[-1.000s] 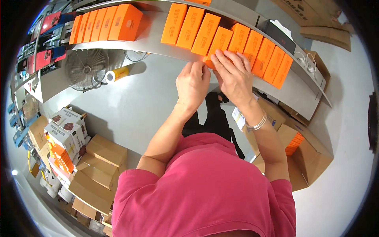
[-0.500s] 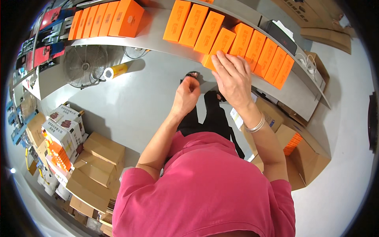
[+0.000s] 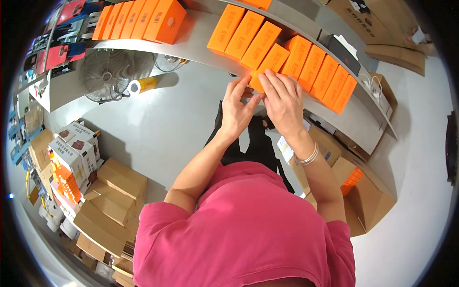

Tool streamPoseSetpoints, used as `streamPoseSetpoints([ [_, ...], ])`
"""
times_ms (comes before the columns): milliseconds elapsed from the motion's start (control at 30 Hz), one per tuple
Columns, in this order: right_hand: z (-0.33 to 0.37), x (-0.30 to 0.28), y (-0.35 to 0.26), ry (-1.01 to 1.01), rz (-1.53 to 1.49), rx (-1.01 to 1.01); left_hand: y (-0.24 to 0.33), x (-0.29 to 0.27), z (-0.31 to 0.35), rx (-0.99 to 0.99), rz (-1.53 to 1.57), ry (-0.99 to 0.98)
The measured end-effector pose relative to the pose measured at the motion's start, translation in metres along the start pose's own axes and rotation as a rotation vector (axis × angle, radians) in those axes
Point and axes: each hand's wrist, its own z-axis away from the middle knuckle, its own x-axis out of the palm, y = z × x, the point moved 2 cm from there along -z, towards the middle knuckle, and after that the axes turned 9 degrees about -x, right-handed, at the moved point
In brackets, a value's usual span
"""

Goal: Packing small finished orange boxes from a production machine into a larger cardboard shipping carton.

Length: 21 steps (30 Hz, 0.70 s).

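Orange boxes with dark print stand in a slanting row on the grey shelf. One orange box (image 3: pixel 274 59) sticks out toward me from the middle of the row. My left hand (image 3: pixel 237 109) is at that box's near left corner, fingers bent around it, some fingertips hidden. My right hand (image 3: pixel 284 101) lies over the near end of the same box, fingers close together and its thumb near my left thumb. Bangles circle my right wrist. The boxes on either side stand farther back.
A second group of orange boxes (image 3: pixel 160 24) stands on the shelf (image 3: pixel 201 31) at the left. Below are a floor fan (image 3: pixel 106 76) and a yellow roll (image 3: pixel 146 85). Cartons (image 3: pixel 122 178) pile up at left; an open carton (image 3: pixel 370 196) sits at right. A dark device (image 3: pixel 340 53) lies behind the row.
My left hand has moved up and right, from empty air to the protruding box. My right hand has stayed on that box, slightly lower. The view has shifted a little.
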Motion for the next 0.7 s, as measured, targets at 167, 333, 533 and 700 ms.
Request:
streamPoseSetpoints([
  [167, 0.0, -0.003, -0.002, 0.023, -0.017, 0.006, -0.019, 0.002, -0.001, -0.289, 0.651, -0.055],
  [333, -0.004, -0.001, -0.002, 0.035, -0.041, -0.04, -0.013, -0.011, -0.009, -0.246, 0.58, -0.038],
  [533, -0.009, 0.006, -0.005, 0.051, -0.044, -0.049, -0.027, -0.017, -0.013, -0.337, 0.437, 0.016],
  [700, -0.009, 0.009, -0.005, 0.062, -0.048, -0.051, -0.044, -0.012, 0.003, -0.398, 0.282, -0.029],
])
